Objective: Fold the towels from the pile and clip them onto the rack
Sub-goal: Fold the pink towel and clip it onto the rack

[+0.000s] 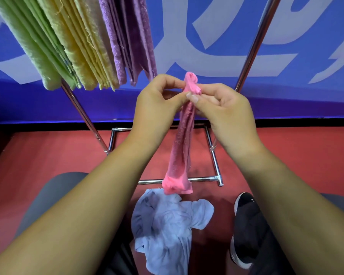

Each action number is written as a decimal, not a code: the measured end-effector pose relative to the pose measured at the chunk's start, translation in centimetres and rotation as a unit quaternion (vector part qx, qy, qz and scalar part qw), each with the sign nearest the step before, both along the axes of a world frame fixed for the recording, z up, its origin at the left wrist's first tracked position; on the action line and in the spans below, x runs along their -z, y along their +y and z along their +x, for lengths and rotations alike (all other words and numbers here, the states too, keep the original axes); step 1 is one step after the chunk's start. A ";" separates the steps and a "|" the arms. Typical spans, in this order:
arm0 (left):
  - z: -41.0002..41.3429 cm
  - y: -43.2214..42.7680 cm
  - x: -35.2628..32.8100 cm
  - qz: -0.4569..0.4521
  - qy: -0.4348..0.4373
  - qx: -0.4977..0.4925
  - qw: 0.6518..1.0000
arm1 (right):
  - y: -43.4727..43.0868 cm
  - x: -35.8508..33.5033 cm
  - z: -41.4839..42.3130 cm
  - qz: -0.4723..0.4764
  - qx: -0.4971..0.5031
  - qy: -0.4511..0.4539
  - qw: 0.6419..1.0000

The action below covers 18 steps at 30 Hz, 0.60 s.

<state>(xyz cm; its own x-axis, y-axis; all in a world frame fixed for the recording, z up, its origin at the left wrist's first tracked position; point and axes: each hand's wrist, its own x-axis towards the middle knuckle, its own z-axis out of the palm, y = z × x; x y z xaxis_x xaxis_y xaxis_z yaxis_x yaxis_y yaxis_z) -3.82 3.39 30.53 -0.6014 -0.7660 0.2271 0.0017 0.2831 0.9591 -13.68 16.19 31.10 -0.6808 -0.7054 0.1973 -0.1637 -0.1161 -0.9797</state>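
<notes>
Both hands' grip: left hand point(159, 100), right hand point(224, 108) pinch pink towel point(184, 139) top.

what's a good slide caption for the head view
Left hand and right hand pinch the top of a hanging pink towel before the rack, a pale blue towel on the floor below.
</notes>
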 end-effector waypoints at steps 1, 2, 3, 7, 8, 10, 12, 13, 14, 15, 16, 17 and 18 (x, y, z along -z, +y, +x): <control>0.0 0.0 -0.2 -0.008 -0.009 -0.002 1.000 | 0.0 -0.1 -0.1 -0.001 0.007 0.001 1.000; -0.1 -0.1 -0.3 -0.015 -0.018 -0.004 1.000 | 0.0 -0.2 -0.3 0.001 0.014 0.001 1.000; -0.1 -0.2 -0.4 -0.019 -0.023 -0.004 1.000 | 0.1 -0.3 -0.5 0.003 0.020 -0.001 1.000; -0.2 -1.3 -0.3 0.024 -0.006 0.053 0.998 | 0.0 -0.9 -1.1 -0.002 0.033 -0.003 0.999; -0.2 -1.6 -0.3 0.039 0.004 0.075 0.996 | 0.0 -1.1 -1.2 -0.009 0.033 -0.006 0.999; -0.2 -2.0 -0.3 0.065 0.019 0.121 0.990 | 0.0 -1.8 -1.4 -0.026 0.032 -0.015 0.999; -0.2 -2.1 -0.4 0.081 0.021 0.155 0.984 | 0.1 -2.5 -1.6 -0.048 0.031 -0.031 0.998; -0.1 -2.2 -0.3 0.083 0.021 0.166 0.982 | 0.1 -2.8 -1.7 -0.062 0.030 -0.043 0.997; -0.2 -2.4 -0.3 0.081 0.021 0.174 0.981 | 0.1 -3.1 -1.8 -0.075 0.030 -0.054 0.995; -0.2 -2.5 -0.2 0.078 0.018 0.181 0.980 | 0.2 -3.4 -1.9 -0.085 0.031 -0.065 0.994; -0.2 -2.5 -0.3 0.076 0.014 0.187 0.979 | 0.2 -3.6 -2.1 -0.093 0.033 -0.075 0.992; -0.2 -2.5 -0.4 0.073 0.010 0.193 0.979 | 0.3 -3.8 -2.2 -0.099 0.036 -0.083 0.991; -0.2 -2.4 -0.5 0.069 0.007 0.194 0.978 | 0.3 -4.0 -2.4 -0.104 0.039 -0.088 0.990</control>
